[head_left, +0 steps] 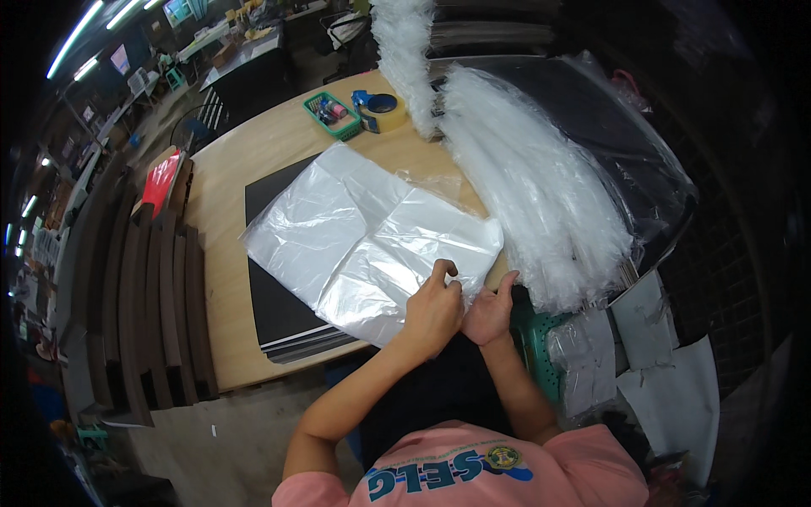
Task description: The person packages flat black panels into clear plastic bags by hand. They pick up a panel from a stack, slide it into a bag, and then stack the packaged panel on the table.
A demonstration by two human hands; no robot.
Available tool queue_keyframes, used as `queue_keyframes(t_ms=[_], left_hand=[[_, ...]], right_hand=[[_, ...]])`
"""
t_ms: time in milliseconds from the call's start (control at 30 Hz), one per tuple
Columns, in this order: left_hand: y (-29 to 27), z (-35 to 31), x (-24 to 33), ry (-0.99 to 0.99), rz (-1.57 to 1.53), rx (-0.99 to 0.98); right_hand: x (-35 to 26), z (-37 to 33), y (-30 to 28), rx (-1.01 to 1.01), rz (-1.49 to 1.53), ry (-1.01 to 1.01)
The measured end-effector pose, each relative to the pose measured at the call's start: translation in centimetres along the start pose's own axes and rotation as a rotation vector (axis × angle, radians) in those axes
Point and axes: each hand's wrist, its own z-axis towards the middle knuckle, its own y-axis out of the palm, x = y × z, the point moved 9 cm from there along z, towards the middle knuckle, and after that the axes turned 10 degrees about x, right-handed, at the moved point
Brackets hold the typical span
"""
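A clear plastic bag with fold creases lies flat and askew over a stack of dark sheets on the table. My left hand is at the bag's near right edge, its fingers curled and pinching the film. Close beside it, my right hand is turned palm up by the bag's corner, thumb spread away. Its other fingers are partly covered by my left hand and the film.
Bundled clear plastic bags drape over the table's right side. At the back are a green basket of small items and a tape roll in a blue dispenser. Dark panels stand along the left edge. A green stool is at right.
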Motion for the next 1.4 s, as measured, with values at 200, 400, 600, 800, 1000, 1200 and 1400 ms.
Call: queue_keyframes(t_ms=[200, 400, 600, 800, 1000, 1200, 1400], left_hand=[[0.7, 1.0, -5.3, -0.283, -0.471, -0.168], [-5.8, 4.5, -12.5, -0.359, -0.668, -0.215], [-16.3, 9.3, -24.6, -0.669, -0.907, -0.2], [-17.8, 9.2, -35.0, -0.353, 0.274, -0.171], [-17.9, 9.7, -25.7, -0.117, 0.997, 0.44], [-5.2, 1.0, -4.9, 0.233, -0.124, 0.074], [-1.5, -1.0, -0.1, 0.072, -0.03, 0.1]], right_hand=[[-0.2, 0.0, 0.0, 0.039, -0.415, -0.153], [-0.1, 1.0, -3.2, 0.226, -0.423, -0.13], [-1.3, 0.4, -4.2, 0.288, -0.388, -0.203], [-0.9, 0.4, -5.1, 0.307, -0.404, -0.165], [-0.5, 0.7, -5.8, 0.327, -0.385, -0.161], [-0.7, 0.4, -4.6, 0.221, -0.296, -0.148], [-0.6, -0.9, -0.7, 0.001, -0.071, -0.052]])
